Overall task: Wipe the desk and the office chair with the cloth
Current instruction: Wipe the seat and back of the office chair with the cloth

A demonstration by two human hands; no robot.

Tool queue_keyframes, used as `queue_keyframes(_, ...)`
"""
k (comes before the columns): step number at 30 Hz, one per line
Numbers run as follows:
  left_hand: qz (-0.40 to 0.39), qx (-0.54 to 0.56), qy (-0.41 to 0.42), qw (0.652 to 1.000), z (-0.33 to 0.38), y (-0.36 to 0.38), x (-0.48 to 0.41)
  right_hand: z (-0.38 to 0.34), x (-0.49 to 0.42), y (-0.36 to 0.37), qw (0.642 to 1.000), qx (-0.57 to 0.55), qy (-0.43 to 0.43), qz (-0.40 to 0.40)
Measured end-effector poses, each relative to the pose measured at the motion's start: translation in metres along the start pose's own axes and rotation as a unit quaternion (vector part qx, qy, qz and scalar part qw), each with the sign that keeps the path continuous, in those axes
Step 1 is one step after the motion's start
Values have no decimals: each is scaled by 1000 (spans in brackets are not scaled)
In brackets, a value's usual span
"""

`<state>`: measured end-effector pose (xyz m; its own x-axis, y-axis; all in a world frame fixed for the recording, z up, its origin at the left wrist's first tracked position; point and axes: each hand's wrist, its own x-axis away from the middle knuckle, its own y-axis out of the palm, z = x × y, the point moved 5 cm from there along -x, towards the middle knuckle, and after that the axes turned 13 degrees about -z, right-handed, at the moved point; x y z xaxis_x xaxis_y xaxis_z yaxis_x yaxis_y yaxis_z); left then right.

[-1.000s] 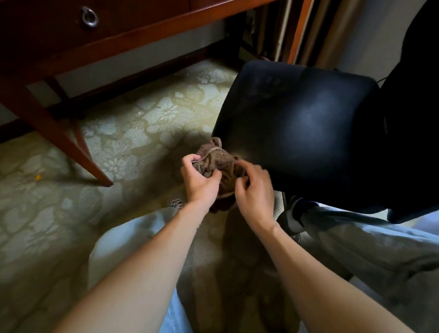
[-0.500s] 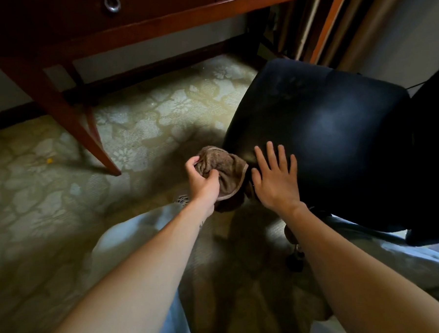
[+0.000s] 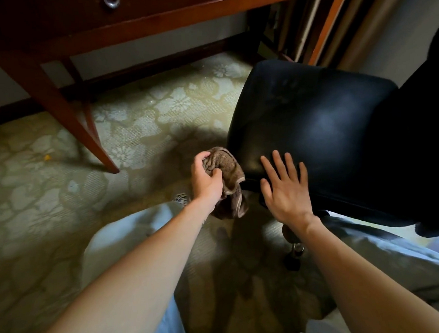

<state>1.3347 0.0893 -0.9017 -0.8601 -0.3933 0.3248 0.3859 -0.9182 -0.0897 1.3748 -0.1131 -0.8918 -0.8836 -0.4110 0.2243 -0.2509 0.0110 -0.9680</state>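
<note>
step: wipe seat | left hand [image 3: 207, 181] grips bunched cloth [image 3: 226, 171] just off seat [image 3: 313, 125] front corner | right hand [image 3: 285, 188] flat, fingers spread, steadies seat edge | advice: open cloth flatter, overlap strokes inward, keep chair braced

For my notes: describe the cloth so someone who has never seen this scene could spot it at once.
Start at the black chair seat on the right. At its near left corner, a bunched brown cloth sits in the grip of the left hand. It is the only soft, crumpled thing, with a paler hem.
</note>
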Motion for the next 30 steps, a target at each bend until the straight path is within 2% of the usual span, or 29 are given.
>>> queue_keyframes(5, -6, -27, 15, 1000, 5, 3, 0, 3, 11, -3, 1000, -11, -4, 13)
queue_keyframes(10, -21, -64, 43, 997, 14, 10, -2, -12, -2, -26, 994, -12, 82, 71)
queue_keyframes(12, -28, -72, 48, 996, 15, 12, -5, -22, -19, -35, 992, 0, 99, 72)
queue_keyframes(16, -29, -83, 44, 995, 15, 11, -9, -34, -57, -26, 1000, 16, -2, 5)
queue_keyframes(19, -43, -95, 59, 993, 18, 11, -14, -31, -63, -18, 998, 38, -21, -35)
queue_keyframes(26, -45, -147, 89, 984, 31, 25, -22, -24, -44, -16, 998, 46, -35, -26)
queue_keyframes(30, -52, -146, 95, 983, 36, 35, -27, -15, -29, -17, 999, -1, -36, 14)
